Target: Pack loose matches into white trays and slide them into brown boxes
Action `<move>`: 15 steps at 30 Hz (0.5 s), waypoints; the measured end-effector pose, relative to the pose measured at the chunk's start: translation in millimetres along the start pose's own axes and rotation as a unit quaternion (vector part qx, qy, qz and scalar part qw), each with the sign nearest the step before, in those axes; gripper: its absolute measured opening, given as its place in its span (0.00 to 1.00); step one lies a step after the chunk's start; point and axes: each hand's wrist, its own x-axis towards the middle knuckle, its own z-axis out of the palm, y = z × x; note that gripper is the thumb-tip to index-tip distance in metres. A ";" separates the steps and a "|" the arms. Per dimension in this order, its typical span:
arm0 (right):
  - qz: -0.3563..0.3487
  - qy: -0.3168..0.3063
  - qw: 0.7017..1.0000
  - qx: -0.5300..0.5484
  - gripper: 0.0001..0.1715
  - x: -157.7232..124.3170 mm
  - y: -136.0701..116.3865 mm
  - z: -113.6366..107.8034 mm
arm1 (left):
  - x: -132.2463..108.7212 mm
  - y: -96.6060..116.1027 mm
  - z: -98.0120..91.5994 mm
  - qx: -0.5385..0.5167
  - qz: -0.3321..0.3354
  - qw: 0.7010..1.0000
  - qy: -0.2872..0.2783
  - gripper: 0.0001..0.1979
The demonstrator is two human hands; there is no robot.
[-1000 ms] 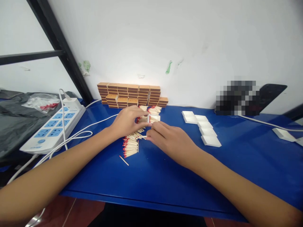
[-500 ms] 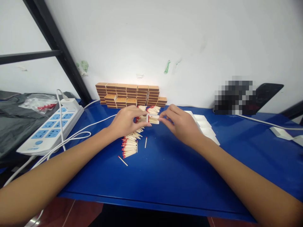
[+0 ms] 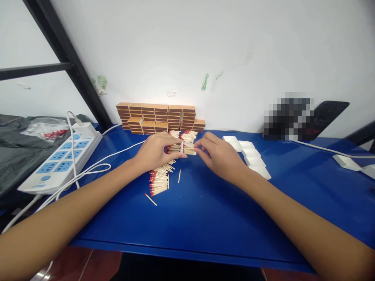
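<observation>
Between the thumb and fingers of my left hand (image 3: 156,150) is a small white matchbox tray (image 3: 191,153). Matchsticks (image 3: 188,148) lie in the tray, their pale ends pointing right. My right hand (image 3: 218,154) is closed in a pinch at those pale ends, at the tray's right side; how many it grips is too small to tell. Under and in front of my left hand spreads a pile of loose red-headed matches (image 3: 159,181), partly hidden by that hand. More matches (image 3: 189,136) lie just behind the tray.
Stacked matchboxes (image 3: 155,113) stand against the wall. White trays (image 3: 253,156) lie in a row to the right on the blue table (image 3: 187,222). A power strip (image 3: 61,160) with white cables sits at left. A black phone-like slab (image 3: 329,121) leans at the back right.
My right hand has moved slightly left, its fingertips closer in over the matchsticks. The tray looks a little more tilted. My left hand keeps its hold, and the view has shifted slightly.
</observation>
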 end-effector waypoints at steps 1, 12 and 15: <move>0.004 0.003 1.000 0.009 0.07 -0.2 -1.0 0.8 | 0.1 0.5 0.0 -0.004 0.003 1.000 0.000 0.23; 0.039 0.035 0.996 0.078 0.06 -1.0 -4.5 2.9 | 0.5 -0.2 1.3 -0.005 -0.011 1.000 0.012 0.24; 0.046 0.032 0.995 0.082 0.06 -0.7 -4.8 1.9 | 0.0 -1.2 1.5 -0.008 -0.012 1.000 0.016 0.24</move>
